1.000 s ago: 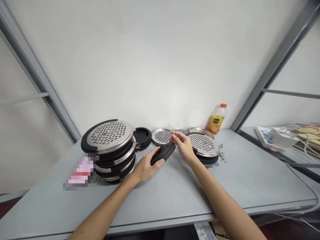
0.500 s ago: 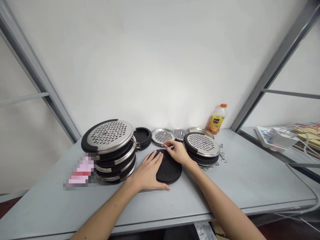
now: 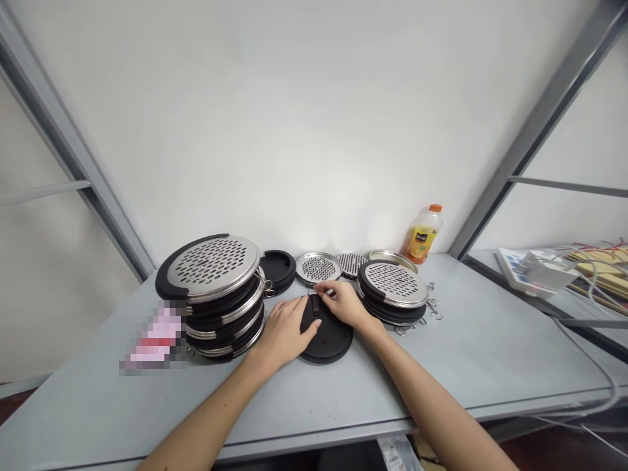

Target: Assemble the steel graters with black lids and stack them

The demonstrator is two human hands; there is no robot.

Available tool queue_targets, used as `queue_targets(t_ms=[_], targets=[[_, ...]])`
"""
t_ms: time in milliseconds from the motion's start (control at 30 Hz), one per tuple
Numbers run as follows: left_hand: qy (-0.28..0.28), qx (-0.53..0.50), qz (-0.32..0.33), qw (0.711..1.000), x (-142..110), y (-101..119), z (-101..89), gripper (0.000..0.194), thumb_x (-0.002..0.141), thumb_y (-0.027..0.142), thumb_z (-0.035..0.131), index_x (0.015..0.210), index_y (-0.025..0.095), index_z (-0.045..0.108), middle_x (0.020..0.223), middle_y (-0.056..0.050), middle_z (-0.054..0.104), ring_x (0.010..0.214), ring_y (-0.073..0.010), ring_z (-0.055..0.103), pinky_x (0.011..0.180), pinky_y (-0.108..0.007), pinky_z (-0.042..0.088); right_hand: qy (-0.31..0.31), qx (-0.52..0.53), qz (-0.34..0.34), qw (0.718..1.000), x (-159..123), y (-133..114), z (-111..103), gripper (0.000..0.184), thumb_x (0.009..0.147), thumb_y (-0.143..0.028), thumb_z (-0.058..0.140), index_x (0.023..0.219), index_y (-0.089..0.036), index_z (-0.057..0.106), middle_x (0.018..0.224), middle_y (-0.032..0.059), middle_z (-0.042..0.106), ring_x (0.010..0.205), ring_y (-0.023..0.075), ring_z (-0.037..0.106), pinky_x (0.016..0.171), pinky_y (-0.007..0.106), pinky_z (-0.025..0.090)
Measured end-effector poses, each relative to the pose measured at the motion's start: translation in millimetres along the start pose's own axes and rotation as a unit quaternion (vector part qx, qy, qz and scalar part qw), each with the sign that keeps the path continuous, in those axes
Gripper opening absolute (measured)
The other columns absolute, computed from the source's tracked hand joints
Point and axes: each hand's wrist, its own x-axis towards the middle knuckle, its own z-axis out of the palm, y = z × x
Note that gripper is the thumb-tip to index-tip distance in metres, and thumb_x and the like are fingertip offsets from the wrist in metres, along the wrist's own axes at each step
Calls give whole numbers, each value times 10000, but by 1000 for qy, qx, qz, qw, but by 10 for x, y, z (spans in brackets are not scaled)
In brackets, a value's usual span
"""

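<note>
A round black disc (image 3: 328, 343) with a raised rim lies on the table in front of me, a short dark strip near its far left edge. My left hand (image 3: 284, 330) grips its left side, thumb over the top and fingers along the rim. At the disc's far edge my right hand (image 3: 341, 301) pinches a thin metal wire clip (image 3: 312, 292), mostly hidden by the fingertips. Just beyond lies a perforated metal grater plate (image 3: 318, 267). Stacked steel grater plates with black rims stand on the left (image 3: 210, 268) and on the right (image 3: 395, 282).
Behind are black discs (image 3: 275, 269), a slotted metal plate (image 3: 352, 263) and a metal ring (image 3: 392, 256). An orange-capped juice bottle (image 3: 423, 235) stands by the wall. Wire rings (image 3: 433, 309) stick out beside the right stack. A power strip (image 3: 523, 269) with cables sits far right.
My left thumb has come up from the table onto the disc. A dark strip now shows on the disc near its far edge. My right fingertips have shifted slightly left.
</note>
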Motion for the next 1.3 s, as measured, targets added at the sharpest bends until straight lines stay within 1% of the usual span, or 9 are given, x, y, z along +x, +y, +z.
queue_targets(t_ms=[167,333,567,667,767,867,1000,1167,1300], targets=[[20,13,-35,999,14,-5,46,308,894,325,511,1161,179,556,1107,-98,661,1006,-274,628,862,-395,482,-7,-12,-5,1000,-22,-22,9,237,807,-126,530,927,-204,719,938,33,742,890,197,681,824,305,511],[-6,-30,9,1000,35,-104,30,381,879,306,542,1235,171,527,1205,-109,623,1112,-262,587,950,-385,463,5,-28,-3,1000,-19,-17,37,243,800,-126,541,933,-219,721,924,25,745,876,203,686,821,307,516],[-33,-92,-4,995,62,-235,92,431,870,303,548,1280,172,524,1307,-119,571,1209,-267,536,1021,-392,423,10,-32,21,999,6,56,45,234,805,-155,562,947,-233,732,919,13,754,865,194,696,790,285,523],[-17,-120,-27,992,87,-239,116,534,833,363,602,1318,174,482,1295,-117,581,1188,-272,553,1011,-393,430,18,-53,26,998,17,58,54,229,809,-171,569,955,-230,736,927,18,753,864,197,694,800,288,516],[21,-114,-82,990,160,-202,146,621,813,405,623,1350,161,429,1326,-137,550,1186,-282,553,992,-397,437,20,-71,25,997,27,43,59,227,814,-176,572,960,-233,736,922,20,752,854,194,692,782,282,514],[40,-67,-116,990,256,-121,173,526,830,350,602,1305,165,472,1272,-126,589,1138,-277,582,951,-387,456,11,-80,8,997,35,40,49,247,819,-163,569,988,-244,731,972,22,746,896,191,683,806,283,506],[57,4,-99,993,330,-6,213,442,848,288,576,1262,147,520,1226,-121,614,1110,-294,570,936,-411,444,-7,-86,-11,996,41,73,38,284,829,-143,558,1027,-259,725,1006,23,740,930,192,673,816,287,504],[51,9,-78,996,327,21,278,398,858,269,568,1242,164,556,1196,-85,638,1080,-287,551,941,-413,432,3,-85,-12,996,37,114,56,301,815,-109,555,1012,-251,734,967,35,746,908,186,674,834,281,499],[41,4,-69,997,328,1,299,376,867,261,556,1228,154,570,1203,-94,635,1117,-274,544,978,-405,419,3,-101,-19,995,34,97,62,312,814,-104,551,1012,-259,735,943,33,742,911,180,659,830,275,497]])
